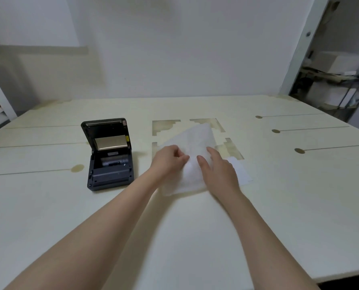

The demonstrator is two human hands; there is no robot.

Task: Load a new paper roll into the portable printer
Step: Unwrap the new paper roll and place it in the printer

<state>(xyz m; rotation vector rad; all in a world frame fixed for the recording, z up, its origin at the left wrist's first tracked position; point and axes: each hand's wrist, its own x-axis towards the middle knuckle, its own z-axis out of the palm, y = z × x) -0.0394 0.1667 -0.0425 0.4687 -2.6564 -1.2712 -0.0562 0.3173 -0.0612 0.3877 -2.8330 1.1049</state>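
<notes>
The dark grey portable printer [109, 155] stands on the table left of centre with its lid tilted up and its paper bay exposed. To its right lies a white, translucent wrapper or bag [192, 143], its far corner lifted off the table. My left hand [169, 159] pinches the wrapper's near left part with closed fingers. My right hand [216, 166] lies on the wrapper with fingers spread, pressing it down. A rounded white bulge [190, 171] shows between my hands; I cannot tell whether it is the paper roll.
A flat white sheet [240, 171] lies on the table just right of my right hand. The cream table [195, 227] has cut-out openings [166, 125] behind the wrapper and slots with round ends [299, 151] at the right. Shelves stand at the far right.
</notes>
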